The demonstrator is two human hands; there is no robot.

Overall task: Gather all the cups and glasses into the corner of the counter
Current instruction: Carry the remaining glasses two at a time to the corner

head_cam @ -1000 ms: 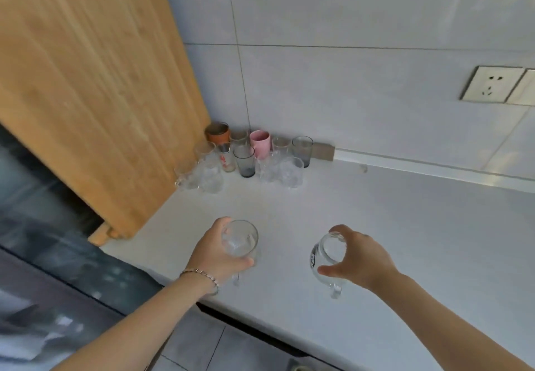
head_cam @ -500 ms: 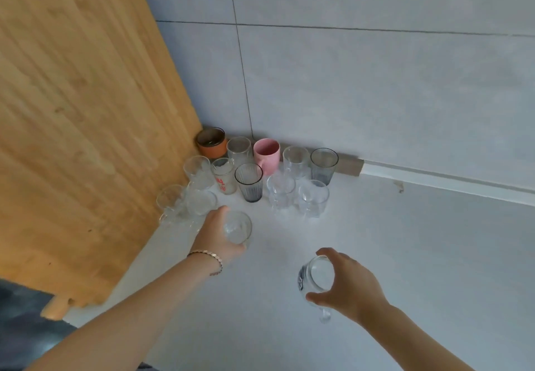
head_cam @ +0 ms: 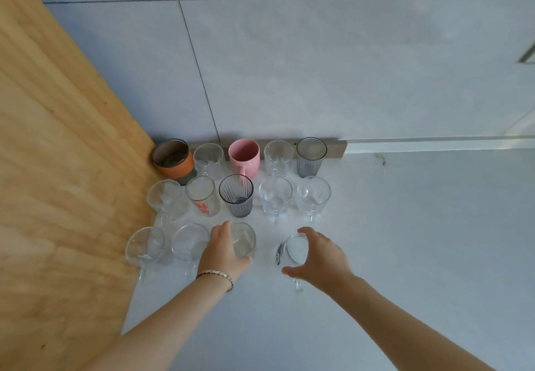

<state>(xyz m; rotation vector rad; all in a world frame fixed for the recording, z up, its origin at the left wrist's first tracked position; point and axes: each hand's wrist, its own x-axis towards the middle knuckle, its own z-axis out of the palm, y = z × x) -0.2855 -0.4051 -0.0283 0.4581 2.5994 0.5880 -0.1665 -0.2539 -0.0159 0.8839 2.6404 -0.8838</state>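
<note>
Several cups and glasses stand in rows in the corner of the white counter (head_cam: 405, 255): an orange cup (head_cam: 173, 158), a pink mug (head_cam: 244, 156), a grey ribbed glass (head_cam: 236, 198), a red-printed glass (head_cam: 202, 195) and clear ones. My left hand (head_cam: 223, 252) grips a clear glass (head_cam: 243, 241) at the right end of the front row, beside two clear mugs (head_cam: 189, 242). My right hand (head_cam: 320, 257) holds a clear handled glass (head_cam: 292, 250) just right of it, at counter level; whether it touches the counter I cannot tell.
A wooden panel (head_cam: 58, 168) forms the left wall of the corner. Grey tiled wall (head_cam: 318, 66) runs behind the cups, with a dark strip (head_cam: 335, 147) along its base. The counter stretches to the right and toward me.
Both hands have moved forward into the corner with their glasses. The left glass now sits in line with the front row; the right glass has come up beside it.
</note>
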